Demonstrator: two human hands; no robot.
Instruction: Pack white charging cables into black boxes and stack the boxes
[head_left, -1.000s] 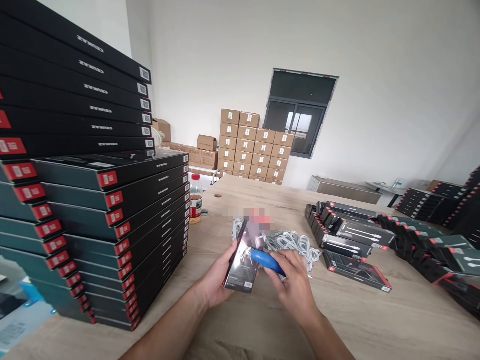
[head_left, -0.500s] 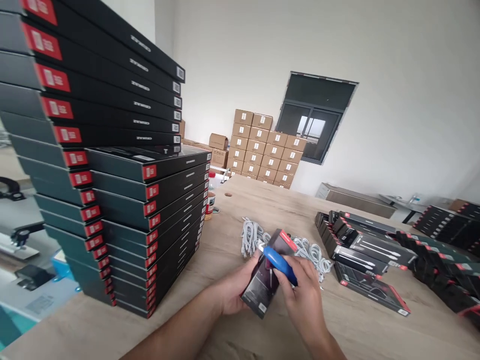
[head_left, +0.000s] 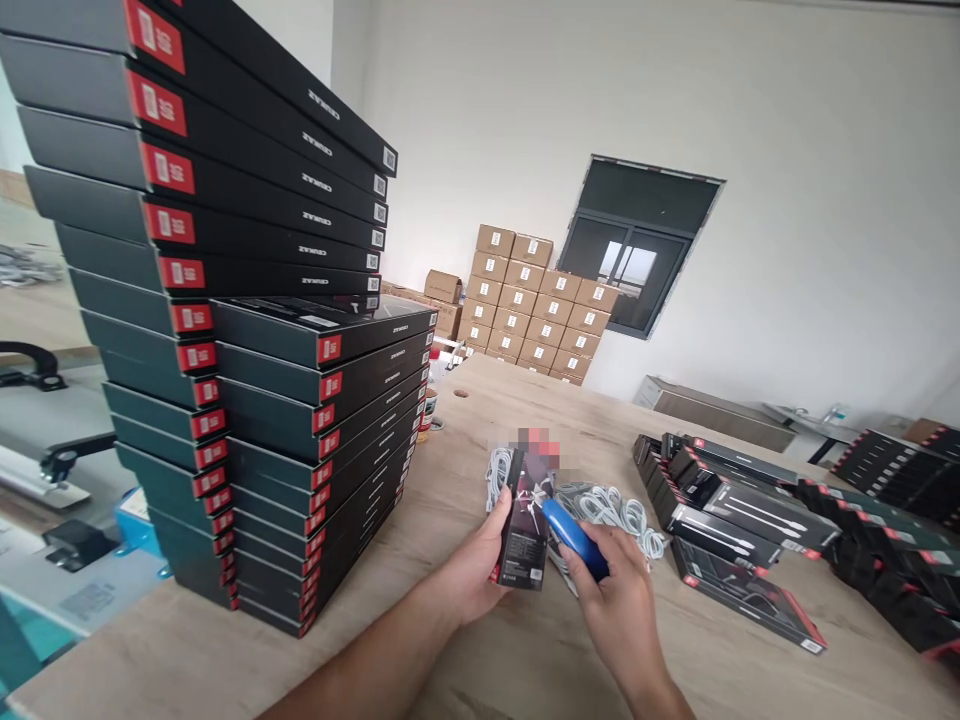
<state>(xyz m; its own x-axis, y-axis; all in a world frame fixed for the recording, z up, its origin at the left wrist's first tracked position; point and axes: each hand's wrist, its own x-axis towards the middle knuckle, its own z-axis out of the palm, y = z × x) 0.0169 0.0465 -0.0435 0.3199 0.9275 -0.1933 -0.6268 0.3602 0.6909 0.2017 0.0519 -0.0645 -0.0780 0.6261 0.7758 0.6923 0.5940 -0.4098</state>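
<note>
Black card forms the slim box [head_left: 525, 555] that is gripped along its left side by the left hand [head_left: 480, 568], above the near part of the wooden table [head_left: 420, 660]. Just right of it, a blue tool [head_left: 576, 538] is clasped in the right hand [head_left: 619, 585], its tip directed left at the printed face; whether contact is made cannot be told. The hands are set apart, with box and tool between them. Beyond, pale cables [head_left: 616, 512] are heaped; a tall stack of cartons [head_left: 270, 410] is seen at left.
</note>
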